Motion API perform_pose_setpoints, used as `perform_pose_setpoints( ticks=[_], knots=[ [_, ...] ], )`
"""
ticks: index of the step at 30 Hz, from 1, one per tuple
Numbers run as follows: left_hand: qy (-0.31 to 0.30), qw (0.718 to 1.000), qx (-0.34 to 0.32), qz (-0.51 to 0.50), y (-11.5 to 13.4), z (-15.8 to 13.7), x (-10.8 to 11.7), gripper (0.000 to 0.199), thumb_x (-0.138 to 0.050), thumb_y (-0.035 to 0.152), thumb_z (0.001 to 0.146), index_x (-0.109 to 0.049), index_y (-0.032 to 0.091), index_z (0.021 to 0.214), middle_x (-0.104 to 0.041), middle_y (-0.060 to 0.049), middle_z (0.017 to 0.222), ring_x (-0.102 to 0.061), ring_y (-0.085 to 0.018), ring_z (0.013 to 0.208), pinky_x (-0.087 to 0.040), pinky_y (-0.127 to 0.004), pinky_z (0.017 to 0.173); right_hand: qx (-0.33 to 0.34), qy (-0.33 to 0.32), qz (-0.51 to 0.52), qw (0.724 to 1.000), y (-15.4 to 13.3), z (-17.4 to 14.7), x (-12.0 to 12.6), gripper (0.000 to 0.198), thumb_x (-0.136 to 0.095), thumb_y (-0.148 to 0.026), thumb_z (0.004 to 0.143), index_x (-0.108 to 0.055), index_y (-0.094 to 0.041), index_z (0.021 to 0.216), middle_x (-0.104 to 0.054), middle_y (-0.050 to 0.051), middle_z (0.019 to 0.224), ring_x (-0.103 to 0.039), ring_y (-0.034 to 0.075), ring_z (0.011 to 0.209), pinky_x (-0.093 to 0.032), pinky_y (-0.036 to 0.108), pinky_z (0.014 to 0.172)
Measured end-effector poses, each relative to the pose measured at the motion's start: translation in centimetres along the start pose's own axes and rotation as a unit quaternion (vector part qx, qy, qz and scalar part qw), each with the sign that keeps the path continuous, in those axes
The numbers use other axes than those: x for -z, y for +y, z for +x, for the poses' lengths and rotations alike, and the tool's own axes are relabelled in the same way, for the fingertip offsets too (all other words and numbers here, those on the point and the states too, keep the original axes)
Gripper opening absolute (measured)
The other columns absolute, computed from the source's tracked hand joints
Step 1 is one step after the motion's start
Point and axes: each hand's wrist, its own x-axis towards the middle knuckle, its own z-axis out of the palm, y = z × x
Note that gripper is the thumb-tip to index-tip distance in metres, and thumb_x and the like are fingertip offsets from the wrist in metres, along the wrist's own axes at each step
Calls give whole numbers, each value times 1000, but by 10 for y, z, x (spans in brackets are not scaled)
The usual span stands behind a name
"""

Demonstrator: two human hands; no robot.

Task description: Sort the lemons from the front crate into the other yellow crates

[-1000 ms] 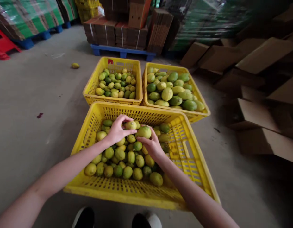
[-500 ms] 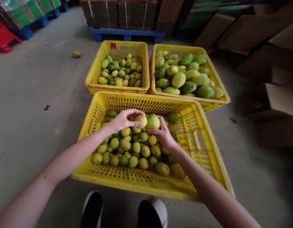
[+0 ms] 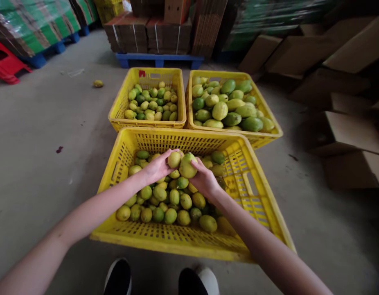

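Note:
My left hand (image 3: 160,167) is closed round a small yellow-green lemon (image 3: 174,159), fingers behind it. Beside it, my right hand (image 3: 204,177) grips a larger yellow-green lemon (image 3: 188,165), its thumb resting on the near side. The two fruits are side by side, almost touching, above the near yellow crate (image 3: 174,241). Loose lemons (image 3: 183,200), some yellow and some greener, cover much of that crate's bottom; my hands and forearms hide part of them.
Behind stand a yellow crate of smaller lemons (image 3: 116,116) and another of larger green-yellow fruit (image 3: 269,137). One lemon (image 3: 98,83) lies on the floor at left. Flattened cartons (image 3: 128,35) rest on a blue pallet (image 3: 159,60). Cardboard boxes (image 3: 355,127) line the right; a red stool (image 3: 5,61) is far left.
Both hands have turned the held lemons, and the right-hand one now sits lower and tilted. The view has tipped up a little, showing more of the background.

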Motion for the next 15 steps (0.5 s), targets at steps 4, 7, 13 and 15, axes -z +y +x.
perform_pose_setpoints(
  ticks=[4, 7, 13, 15],
  knots=[
    [75, 997, -7, -35, 6, -1, 2, 32, -44, 31, 101, -68, 13, 88, -68, -6, 76, -63, -13, 61, -53, -22, 57, -19, -60, 25, 998, -6, -2, -5, 26, -70, -43, 78, -64, -25, 96, -72, 2, 96, -67, 23, 91, -57, 36, 70],
    [112, 992, 24, -53, 14, -1, 8, 48, -33, 39, 101, -62, 13, 72, -58, -3, 59, -49, -10, 40, -38, -20, 37, -32, -74, 46, 996, -12, -4, -5, 31, -65, -49, 80, -66, -21, 93, -72, 6, 88, -68, 24, 84, -51, 31, 54],
    [44, 998, -28, 21, 13, -6, 9, 43, -55, 35, 88, -56, 14, 50, -56, -2, 55, -52, -10, 41, -39, -20, 40, -47, -74, 21, 996, -6, -6, -4, 37, -62, -53, 80, -65, -17, 69, -66, 8, 66, -64, 22, 63, -41, 26, 40],
    [16, 998, -39, 53, 10, -8, 6, 41, -60, 34, 83, -57, 14, 48, -55, -1, 52, -51, -9, 39, -38, -21, 41, -44, -78, 8, 996, -3, -6, -5, 38, -61, -52, 79, -66, -16, 67, -65, 7, 62, -61, 20, 55, -40, 26, 38]
  ],
)
